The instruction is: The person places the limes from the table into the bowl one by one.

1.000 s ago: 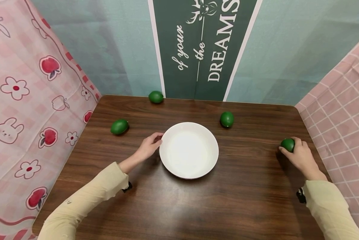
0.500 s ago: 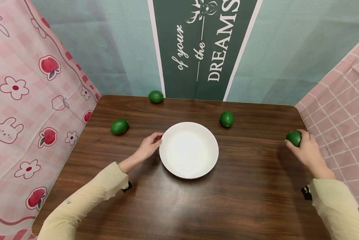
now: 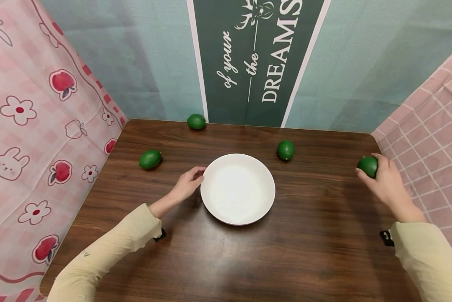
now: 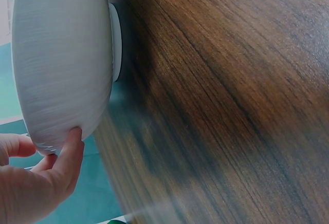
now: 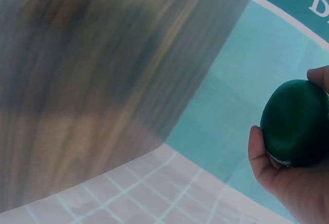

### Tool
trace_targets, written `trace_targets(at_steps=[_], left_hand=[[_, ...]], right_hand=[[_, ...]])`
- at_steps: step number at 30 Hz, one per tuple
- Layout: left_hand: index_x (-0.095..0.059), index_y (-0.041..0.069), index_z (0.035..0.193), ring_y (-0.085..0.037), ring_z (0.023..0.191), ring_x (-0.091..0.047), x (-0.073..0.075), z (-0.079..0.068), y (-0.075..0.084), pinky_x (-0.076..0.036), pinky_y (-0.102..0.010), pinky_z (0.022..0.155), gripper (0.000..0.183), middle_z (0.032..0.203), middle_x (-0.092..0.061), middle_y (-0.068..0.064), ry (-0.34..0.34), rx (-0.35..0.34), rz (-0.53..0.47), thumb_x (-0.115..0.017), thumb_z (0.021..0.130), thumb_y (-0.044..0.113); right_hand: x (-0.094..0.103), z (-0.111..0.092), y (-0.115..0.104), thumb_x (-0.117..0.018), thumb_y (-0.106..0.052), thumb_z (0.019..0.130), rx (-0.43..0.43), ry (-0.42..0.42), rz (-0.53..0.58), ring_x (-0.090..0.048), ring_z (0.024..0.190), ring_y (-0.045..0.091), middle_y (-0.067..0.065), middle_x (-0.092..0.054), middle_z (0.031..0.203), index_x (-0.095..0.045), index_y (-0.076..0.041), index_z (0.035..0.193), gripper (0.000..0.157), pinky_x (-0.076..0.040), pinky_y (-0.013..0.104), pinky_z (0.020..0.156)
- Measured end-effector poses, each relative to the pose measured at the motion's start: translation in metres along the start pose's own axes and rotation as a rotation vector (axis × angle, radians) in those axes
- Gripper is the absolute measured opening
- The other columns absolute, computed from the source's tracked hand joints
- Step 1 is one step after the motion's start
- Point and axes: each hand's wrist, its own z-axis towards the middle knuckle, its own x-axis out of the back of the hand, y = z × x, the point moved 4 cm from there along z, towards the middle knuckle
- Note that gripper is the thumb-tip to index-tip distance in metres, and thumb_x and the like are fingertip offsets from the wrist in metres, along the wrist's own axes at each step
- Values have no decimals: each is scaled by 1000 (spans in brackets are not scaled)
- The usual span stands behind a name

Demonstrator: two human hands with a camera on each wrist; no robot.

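A white bowl (image 3: 237,189) stands upright near the middle of the wooden table. At its left rim my left hand (image 3: 188,184) holds it; in the left wrist view the thumb is at the rim and the fingers (image 4: 72,154) bend against the outer wall. My right hand (image 3: 389,184), far to the right, grips a green lime (image 3: 367,167) between thumb and fingers. The right wrist view has that lime (image 5: 295,124) raised above the tabletop, with part of the hand (image 5: 303,188) cut off by the frame edge.
Three more limes lie on the table: one at the left (image 3: 150,159), one at the back edge (image 3: 196,121) and one behind the bowl's right side (image 3: 285,150). A teal printed cloth (image 3: 150,63) hangs behind, and pink cloths (image 3: 437,138) flank both sides.
My right hand has lifted the lime, moving it right and then slightly toward the back. My left hand and the bowl have stayed in place.
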Motion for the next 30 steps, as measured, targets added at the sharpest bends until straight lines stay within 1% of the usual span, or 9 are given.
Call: trace_targets(at_steps=[11, 30], left_hand=[[-52, -7, 120, -32, 99, -57, 0, 0, 1, -46, -40, 84, 32, 110, -59, -23, -4, 8, -2, -48, 90, 4], [-52, -7, 119, -32, 99, -58, 0, 2, 0, -47, -40, 85, 32, 110, -59, -23, -4, 1, -4, -48, 90, 4]], right_hand=[[6, 8, -28, -51, -26, 91, 34, -40, -11, -36, 90, 51, 43, -28, 118, -22, 12, 135, 65, -33, 60, 67], [11, 13, -58, -57, -20, 88, 162, 41, 20, -37, 90, 50, 39, -34, 113, -29, 12, 131, 60, -31, 61, 70]])
